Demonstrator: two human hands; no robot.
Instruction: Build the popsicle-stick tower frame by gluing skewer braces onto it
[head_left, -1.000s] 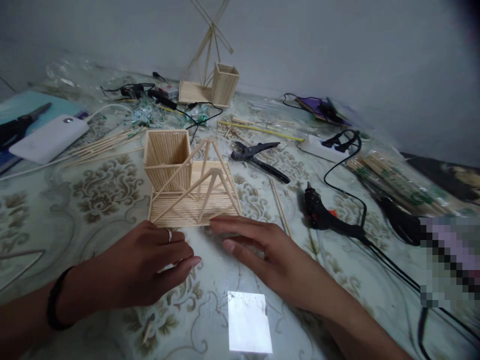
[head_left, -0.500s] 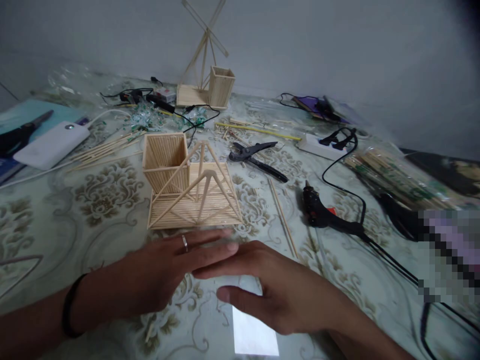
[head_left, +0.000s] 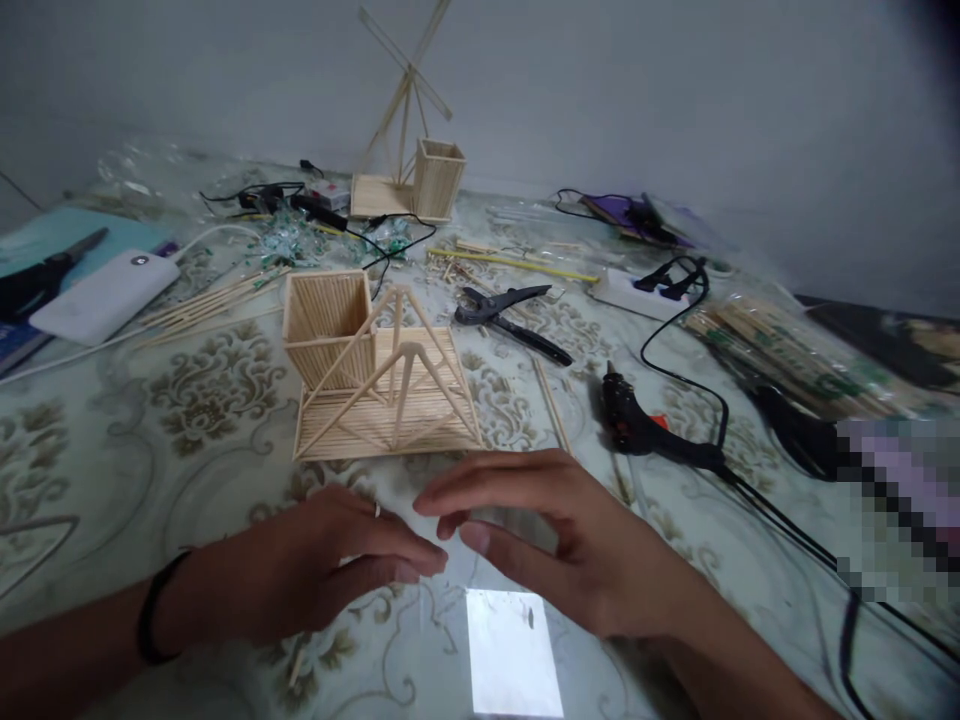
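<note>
My left hand (head_left: 330, 560) is low over the patterned tablecloth, fingers stretched to the right and a ring on one of them. Facing it, my right hand (head_left: 555, 540) has its thumb apart from its loosely curved fingers. Nothing shows in either hand, and a small gap parts their fingertips. Just beyond them stands a model made of thin wooden sticks, with a flat base (head_left: 352, 425), an open square box (head_left: 328, 325) at its left rear and a frame of slanted sticks (head_left: 409, 355) on the base. A bright white rectangle (head_left: 514, 650), paper or reflection, lies below my hands.
A black glue gun (head_left: 630, 415) with its cord lies at right, near pliers (head_left: 517, 320) and a loose stick (head_left: 553, 405). A stick windmill model (head_left: 439, 180) stands by the wall. Scissors (head_left: 52, 270) and a white power bank (head_left: 105, 300) lie left; a power strip (head_left: 637, 293) sits right.
My hands, touching and overlapping before, have come apart. The left has drawn back toward me and the right has lifted its fingers upward. The stick model stays in place.
</note>
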